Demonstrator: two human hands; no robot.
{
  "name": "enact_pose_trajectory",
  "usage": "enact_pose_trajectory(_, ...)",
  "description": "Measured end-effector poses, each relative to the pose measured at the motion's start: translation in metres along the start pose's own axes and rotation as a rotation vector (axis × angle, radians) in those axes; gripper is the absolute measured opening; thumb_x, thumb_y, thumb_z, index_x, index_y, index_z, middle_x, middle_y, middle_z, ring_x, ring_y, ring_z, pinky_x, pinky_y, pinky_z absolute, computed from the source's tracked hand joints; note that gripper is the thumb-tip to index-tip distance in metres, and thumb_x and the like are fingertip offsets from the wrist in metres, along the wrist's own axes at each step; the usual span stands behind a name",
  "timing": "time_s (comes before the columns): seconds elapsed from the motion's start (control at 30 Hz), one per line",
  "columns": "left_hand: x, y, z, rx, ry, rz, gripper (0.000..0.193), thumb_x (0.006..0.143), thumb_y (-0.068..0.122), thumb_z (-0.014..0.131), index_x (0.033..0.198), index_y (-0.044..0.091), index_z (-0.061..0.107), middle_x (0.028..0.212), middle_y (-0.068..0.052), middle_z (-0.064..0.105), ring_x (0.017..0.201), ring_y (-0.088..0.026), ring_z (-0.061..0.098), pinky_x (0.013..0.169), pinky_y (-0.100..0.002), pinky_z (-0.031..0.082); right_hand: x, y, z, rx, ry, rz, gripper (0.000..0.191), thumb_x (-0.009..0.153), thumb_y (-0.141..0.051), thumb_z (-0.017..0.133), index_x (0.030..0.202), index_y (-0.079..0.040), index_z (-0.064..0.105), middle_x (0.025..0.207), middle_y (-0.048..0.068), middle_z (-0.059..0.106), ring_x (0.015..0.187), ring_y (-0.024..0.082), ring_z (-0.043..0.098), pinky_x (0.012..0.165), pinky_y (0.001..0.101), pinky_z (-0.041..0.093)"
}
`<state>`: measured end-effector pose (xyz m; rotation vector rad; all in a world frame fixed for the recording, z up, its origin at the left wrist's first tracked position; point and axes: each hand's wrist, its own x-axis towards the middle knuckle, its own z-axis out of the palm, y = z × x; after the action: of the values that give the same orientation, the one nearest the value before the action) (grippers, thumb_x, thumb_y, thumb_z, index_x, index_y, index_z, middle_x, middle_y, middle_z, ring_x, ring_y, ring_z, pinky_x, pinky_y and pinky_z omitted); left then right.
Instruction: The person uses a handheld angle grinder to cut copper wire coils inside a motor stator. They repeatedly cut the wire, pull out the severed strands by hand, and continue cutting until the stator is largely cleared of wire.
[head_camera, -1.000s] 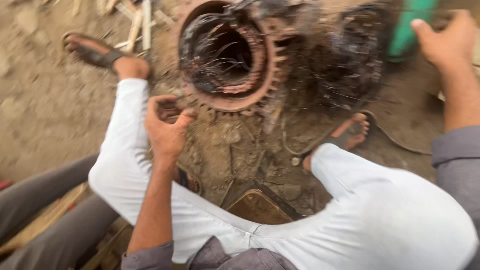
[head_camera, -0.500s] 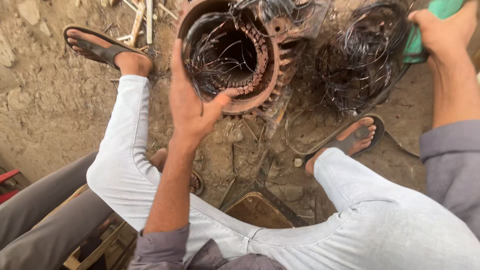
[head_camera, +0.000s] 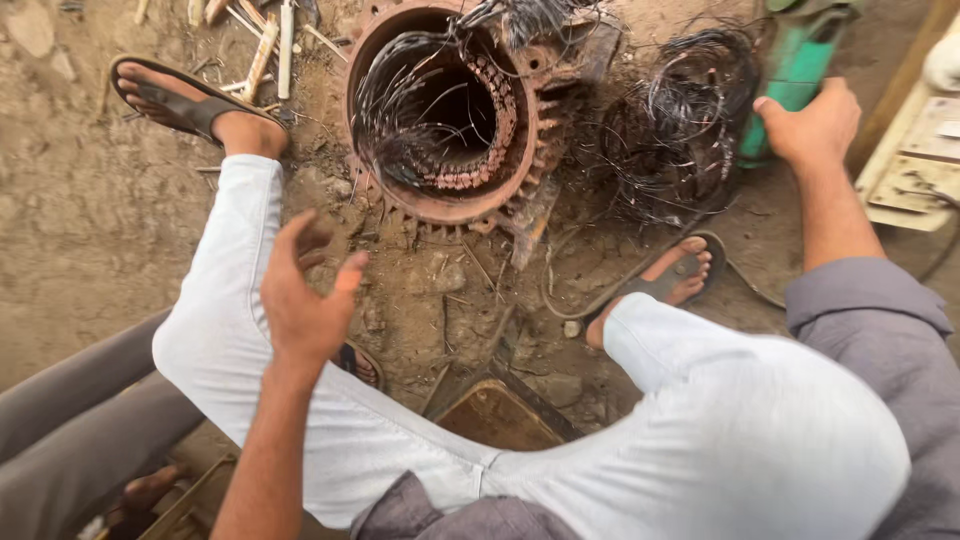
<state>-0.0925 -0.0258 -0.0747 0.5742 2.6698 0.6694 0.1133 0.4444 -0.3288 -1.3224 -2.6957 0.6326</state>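
Observation:
A rusty round motor housing (head_camera: 520, 160) lies on the dirt ahead of me, with dark wire windings (head_camera: 400, 110) spilling from its bore. My left hand (head_camera: 300, 300) hovers above my left knee, fingers apart and holding nothing, a short way in front of the housing. My right hand (head_camera: 815, 125) reaches far right and rests on a green tool body (head_camera: 790, 70); whether it grips it is unclear. A tangle of pulled black wire (head_camera: 680, 120) lies between the housing and that hand.
I squat in white trousers, sandalled feet at left (head_camera: 180, 100) and right (head_camera: 680, 275). A flat rusty metal piece (head_camera: 500, 415) lies between my legs. Wood scraps (head_camera: 260, 40) sit at the top left. A pale board (head_camera: 915, 170) is at the right edge. Grey-trousered legs (head_camera: 70, 430) are at left.
My left hand has dropped back from the housing's rim toward my knee and opened. My right hand slid down the green tool. The view shifted so the housing sits higher.

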Motion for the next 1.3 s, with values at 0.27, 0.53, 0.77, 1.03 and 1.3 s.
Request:
enact_pose_trajectory(0.27,0.048,-0.016,-0.023,-0.463,0.004,-0.014,0.053,0.098,0.018,0.075,0.142,0.001,0.053,0.132,-0.017,0.067,0.123,-0.026,0.067,0.101,-0.037,0.057,0.003,-0.127,-0.183,0.725,-0.765,0.064,0.051,0.105,-0.026,0.057,0.138,0.012,0.056,0.134,0.029,0.064,0.118,0.035,0.067,0.105,0.0417,0.055)
enact_pose_trajectory(0.53,0.061,-0.019,-0.002,-0.827,0.036,0.025,0.049,0.099,0.028,0.069,0.138,0.002,0.054,0.134,-0.017,0.065,0.126,-0.027,0.064,0.106,-0.040,0.054,-0.097,-0.342,-0.146,0.871,-1.168,0.302,0.067,0.103,-0.044,0.039,0.142,0.009,0.048,0.141,0.029,0.058,0.135,0.036,0.059,0.115,0.0412,0.047)
enact_pose_trajectory(0.77,0.062,-0.048,-0.032,-1.008,0.211,0.047,0.041,0.106,0.030,0.064,0.135,0.002,0.059,0.133,-0.017,0.068,0.125,-0.027,0.067,0.109,-0.040,0.055,-0.145,-0.401,-0.012,1.830,-0.505,1.084,0.115,0.094,-0.067,0.053,0.150,0.024,0.012,0.157,0.045,0.024,0.147,0.051,0.033,0.120,0.0560,0.036)
enact_pose_trajectory(1.03,0.072,-0.038,-0.055,-0.968,0.075,0.059,0.049,0.100,0.037,0.064,0.137,0.005,0.057,0.129,-0.015,0.068,0.118,-0.026,0.069,0.098,-0.042,0.062,-0.100,-0.410,-0.013,1.824,-0.559,1.077,0.117,0.100,-0.075,0.038,0.151,0.027,0.012,0.155,0.044,0.033,0.144,0.050,0.046,0.120,0.0503,0.043)
enact_pose_trajectory(1.3,0.075,-0.037,-0.051,-1.002,0.021,0.050,0.055,0.098,0.041,0.069,0.139,0.006,0.057,0.130,-0.016,0.069,0.116,-0.026,0.071,0.093,-0.042,0.065,-0.083,-0.440,-0.008,1.806,-0.334,0.968,0.081,0.088,-0.067,0.046,0.129,0.002,0.053,0.123,0.023,0.064,0.110,0.037,0.065,0.092,0.0564,0.057)
